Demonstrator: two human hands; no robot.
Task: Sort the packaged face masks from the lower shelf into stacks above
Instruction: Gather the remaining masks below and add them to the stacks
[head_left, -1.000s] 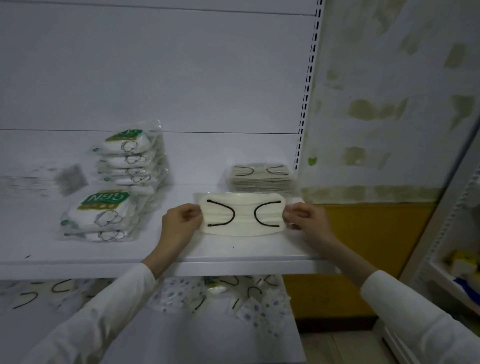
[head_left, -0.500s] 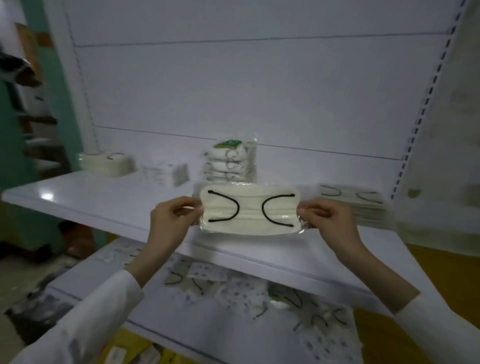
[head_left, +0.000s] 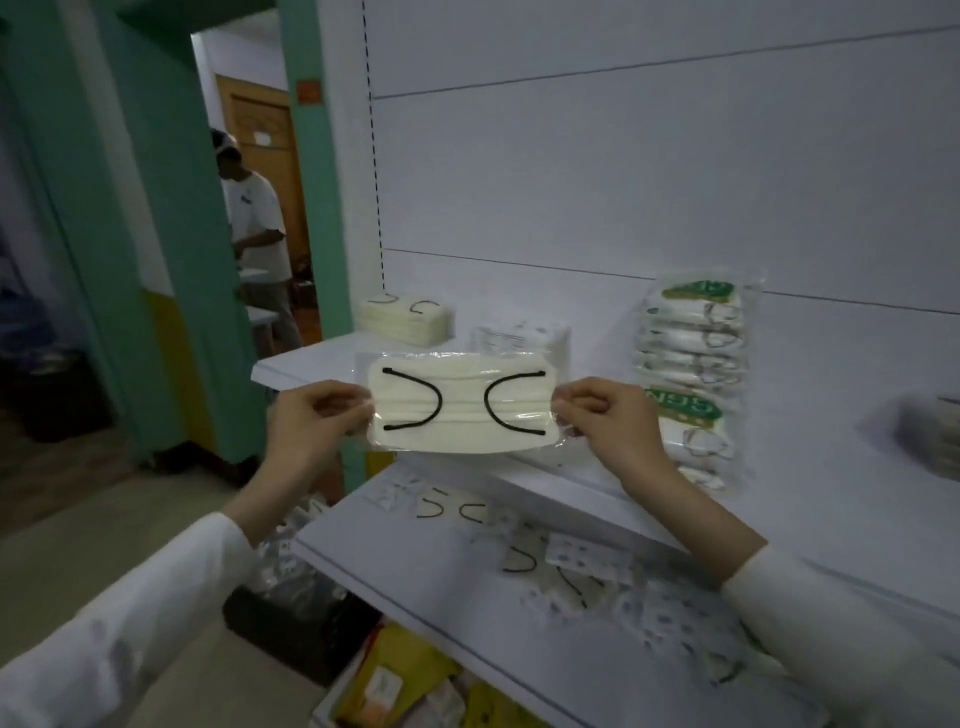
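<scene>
**Cream mask held up at both ends**

Cream face mask (head_left: 460, 402), black ear loops, in a clear wrapper, is held in the air before the upper shelf (head_left: 311, 358). The left hand (head_left: 311, 415) and right hand (head_left: 608, 421) each pinch one end. Behind it stand a cream mask stack (head_left: 402, 319) and green-labelled packs (head_left: 696, 364) whose print seems to read "GEN". Loose masks (head_left: 519, 561) lie on the lower shelf (head_left: 415, 587).

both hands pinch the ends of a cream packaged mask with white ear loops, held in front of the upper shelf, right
Not quite: the head view shows the ear loops are black, not white. The rest stands: the left hand and right hand pinch the ends of the cream packaged mask, held in front of the upper shelf.
</scene>
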